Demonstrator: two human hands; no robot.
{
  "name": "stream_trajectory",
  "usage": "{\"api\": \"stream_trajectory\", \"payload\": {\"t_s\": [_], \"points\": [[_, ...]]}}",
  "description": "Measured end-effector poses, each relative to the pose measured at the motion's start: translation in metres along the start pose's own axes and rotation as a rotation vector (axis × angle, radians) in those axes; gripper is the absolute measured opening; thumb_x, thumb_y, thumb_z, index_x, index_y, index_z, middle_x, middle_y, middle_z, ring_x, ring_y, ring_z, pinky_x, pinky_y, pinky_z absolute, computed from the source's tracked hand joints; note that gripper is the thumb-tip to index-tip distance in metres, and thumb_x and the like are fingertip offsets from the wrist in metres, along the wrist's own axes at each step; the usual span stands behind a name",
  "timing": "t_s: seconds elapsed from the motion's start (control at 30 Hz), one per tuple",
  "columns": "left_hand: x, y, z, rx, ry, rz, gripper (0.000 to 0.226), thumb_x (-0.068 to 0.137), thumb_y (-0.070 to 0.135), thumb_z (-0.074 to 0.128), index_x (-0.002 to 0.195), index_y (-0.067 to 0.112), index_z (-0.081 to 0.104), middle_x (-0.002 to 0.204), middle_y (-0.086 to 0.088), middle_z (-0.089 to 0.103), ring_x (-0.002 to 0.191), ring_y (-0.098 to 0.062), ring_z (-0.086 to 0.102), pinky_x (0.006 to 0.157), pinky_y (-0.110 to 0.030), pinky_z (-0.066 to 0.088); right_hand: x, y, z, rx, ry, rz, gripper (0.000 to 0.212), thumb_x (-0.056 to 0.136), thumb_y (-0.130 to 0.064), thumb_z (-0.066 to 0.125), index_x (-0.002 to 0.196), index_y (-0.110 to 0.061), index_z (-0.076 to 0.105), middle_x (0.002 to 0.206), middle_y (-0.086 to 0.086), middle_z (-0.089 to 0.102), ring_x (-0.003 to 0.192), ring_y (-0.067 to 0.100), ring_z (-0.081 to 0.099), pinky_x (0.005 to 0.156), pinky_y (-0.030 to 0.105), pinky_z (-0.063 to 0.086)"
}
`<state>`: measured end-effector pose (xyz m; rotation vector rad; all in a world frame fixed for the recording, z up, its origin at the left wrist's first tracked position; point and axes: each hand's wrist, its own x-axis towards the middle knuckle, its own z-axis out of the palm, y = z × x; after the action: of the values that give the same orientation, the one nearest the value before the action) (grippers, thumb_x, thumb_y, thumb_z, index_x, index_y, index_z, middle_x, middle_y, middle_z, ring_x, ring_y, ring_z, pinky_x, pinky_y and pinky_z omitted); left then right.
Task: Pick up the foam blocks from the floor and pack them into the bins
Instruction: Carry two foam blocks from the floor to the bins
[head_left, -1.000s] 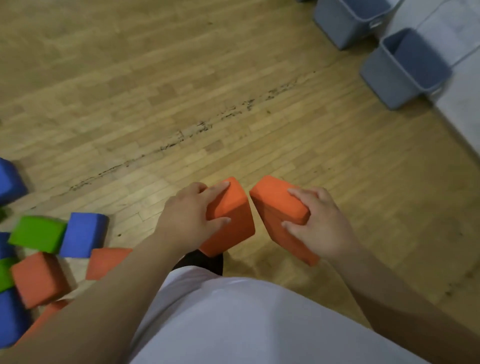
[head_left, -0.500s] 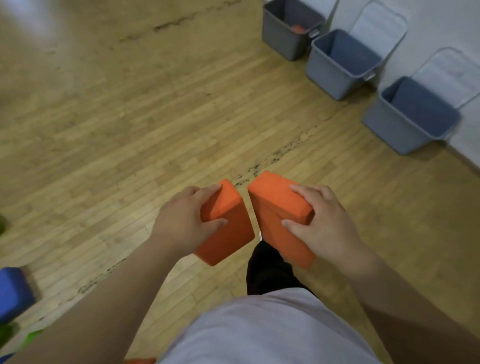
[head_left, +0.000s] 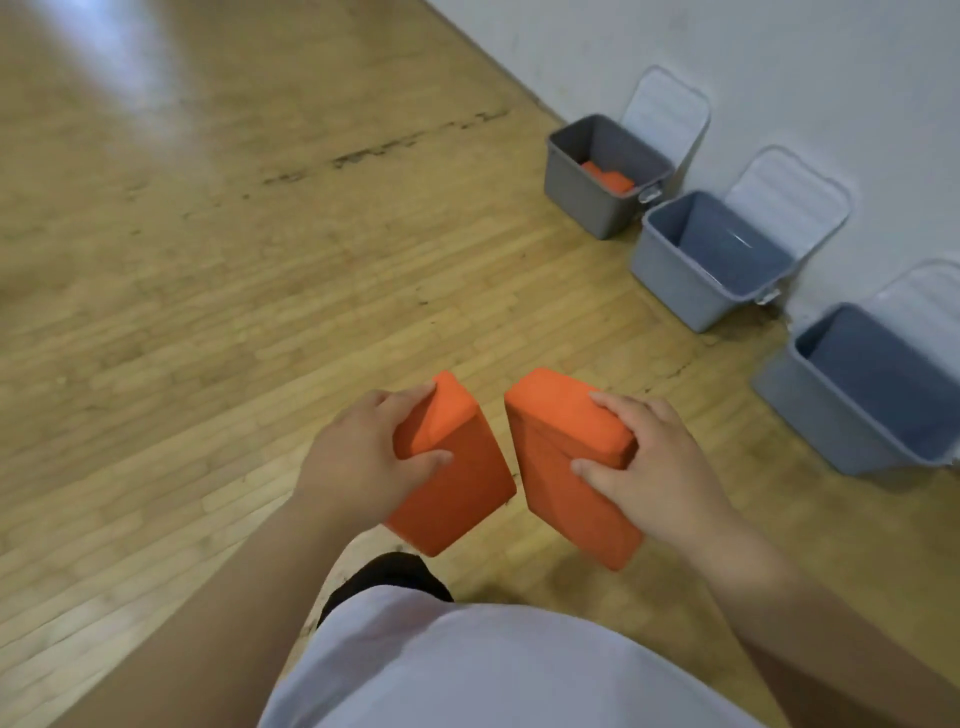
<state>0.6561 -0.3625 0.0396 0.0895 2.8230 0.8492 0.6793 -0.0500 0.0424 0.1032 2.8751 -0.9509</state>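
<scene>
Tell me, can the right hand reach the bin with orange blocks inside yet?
Probably not yet. The right hand, gripping an orange block, looks well short of that bin; only bare floor lies between.
</scene>
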Motion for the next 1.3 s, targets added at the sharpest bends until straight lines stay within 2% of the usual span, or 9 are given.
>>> {"api": "stream_trajectory", "payload": {"t_s": [0.23, 0.4, 0.6, 0.7, 0.83, 0.9, 1.03, 1.2, 1.3], "points": [[0.190, -0.022, -0.034, -0.009, -0.028, 0.090, 0.080, 0.079, 0.059, 0.076, 0.150, 0.049, 0.040, 0.130, 0.015, 0.053, 0.116, -0.014, 0.055, 0.093, -0.036, 0.048, 0.165, -0.020, 0.008, -0.001, 0.052, 0.059, 0.077, 0.076, -0.053, 0.081, 0.144, -0.046, 0.046, 0.131, -0.022, 0.040, 0.112, -0.003, 0.044, 0.091, 0.021, 0.036], [0.336, -0.033, -0.086, 0.016, -0.090, 0.175, 0.079, 0.080, 0.059, 0.076, 0.150, 0.049, 0.040, 0.132, 0.016, 0.052, 0.116, -0.013, 0.056, 0.094, -0.035, 0.048, 0.283, -0.057, 0.003, 0.058, 0.149, 0.177, 0.076, 0.076, -0.052, 0.081, 0.143, -0.049, 0.045, 0.131, -0.022, 0.040, 0.114, 0.000, 0.046, 0.093, 0.023, 0.037], [0.490, -0.010, -0.131, 0.091, -0.156, 0.279, 0.079, 0.081, 0.061, 0.074, 0.151, 0.048, 0.038, 0.134, 0.016, 0.050, 0.118, -0.014, 0.054, 0.097, -0.037, 0.048, 0.399, -0.073, -0.014, 0.129, 0.227, 0.291, 0.076, 0.077, -0.047, 0.083, 0.143, -0.046, 0.047, 0.129, -0.017, 0.041, 0.114, 0.006, 0.048, 0.095, 0.026, 0.038], [0.555, 0.008, -0.126, 0.087, -0.175, 0.284, 0.079, 0.081, 0.060, 0.074, 0.151, 0.049, 0.038, 0.132, 0.017, 0.051, 0.116, -0.013, 0.054, 0.098, -0.038, 0.048, 0.455, -0.057, -0.027, 0.137, 0.227, 0.320, 0.074, 0.077, -0.045, 0.083, 0.143, -0.044, 0.048, 0.129, -0.018, 0.042, 0.115, 0.004, 0.047, 0.094, 0.026, 0.036], [0.634, 0.034, -0.099, 0.077, -0.204, 0.245, 0.078, 0.083, 0.060, 0.072, 0.151, 0.050, 0.035, 0.133, 0.022, 0.048, 0.114, -0.008, 0.052, 0.093, -0.031, 0.047, 0.539, -0.018, -0.048, 0.142, 0.189, 0.333, 0.075, 0.078, -0.048, 0.080, 0.144, -0.045, 0.046, 0.129, -0.019, 0.041, 0.115, 0.005, 0.046, 0.098, 0.032, 0.042], [0.674, 0.052, -0.090, 0.087, -0.203, 0.222, 0.078, 0.084, 0.061, 0.071, 0.152, 0.050, 0.034, 0.135, 0.021, 0.047, 0.115, -0.008, 0.051, 0.093, -0.032, 0.048, 0.586, 0.004, -0.065, 0.147, 0.172, 0.336, 0.075, 0.079, -0.049, 0.081, 0.145, -0.045, 0.044, 0.131, -0.017, 0.041, 0.114, 0.007, 0.047, 0.097, 0.032, 0.042], [0.753, 0.096, -0.086, 0.078, -0.179, 0.165, 0.079, 0.083, 0.063, 0.070, 0.152, 0.051, 0.033, 0.134, 0.020, 0.048, 0.114, -0.010, 0.054, 0.095, -0.037, 0.050, 0.681, 0.041, -0.110, 0.161, 0.160, 0.340, 0.079, 0.077, -0.052, 0.081, 0.146, -0.046, 0.042, 0.136, -0.014, 0.040, 0.122, 0.013, 0.048, 0.107, 0.040, 0.044], [0.847, 0.139, -0.084, 0.091, -0.149, 0.136, 0.079, 0.084, 0.063, 0.069, 0.153, 0.050, 0.032, 0.135, 0.016, 0.048, 0.113, -0.014, 0.054, 0.093, -0.040, 0.051, 0.798, 0.068, -0.161, 0.125, 0.136, 0.288, 0.079, 0.077, -0.052, 0.082, 0.146, -0.044, 0.044, 0.135, -0.012, 0.041, 0.123, 0.010, 0.045, 0.108, 0.036, 0.040], [0.909, 0.150, -0.081, 0.102, -0.169, 0.143, 0.078, 0.086, 0.063, 0.068, 0.153, 0.049, 0.031, 0.137, 0.015, 0.047, 0.112, -0.013, 0.053, 0.090, -0.036, 0.050, 0.855, 0.076, -0.172, 0.133, 0.154, 0.277, 0.078, 0.079, -0.049, 0.082, 0.147, -0.041, 0.044, 0.138, -0.011, 0.041, 0.122, 0.010, 0.045, 0.106, 0.034, 0.040]]}}
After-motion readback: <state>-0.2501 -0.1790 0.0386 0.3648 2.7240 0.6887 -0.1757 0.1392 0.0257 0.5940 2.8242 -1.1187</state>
